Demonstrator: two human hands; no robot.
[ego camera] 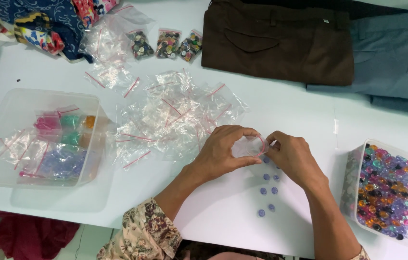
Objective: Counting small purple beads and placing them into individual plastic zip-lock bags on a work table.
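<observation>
a white table [281,110] carries everything. at its left stands a clear plastic tub [6,103] with small filled bags inside. a loose heap of empty clear zip bags [175,113] with red strips spreads across the middle. three small bags of mixed buttons [168,44] lie in a row near the far edge, beside a bundle of patterned cloth [45,21] at the far left corner. folded brown trousers [281,41] and blue-grey trousers [396,53] lie side by side at the far right. a few small blue buttons [267,192] sit scattered on the bare top near the front, and a clear tub of coloured buttons [384,190] stands at the right edge.
</observation>
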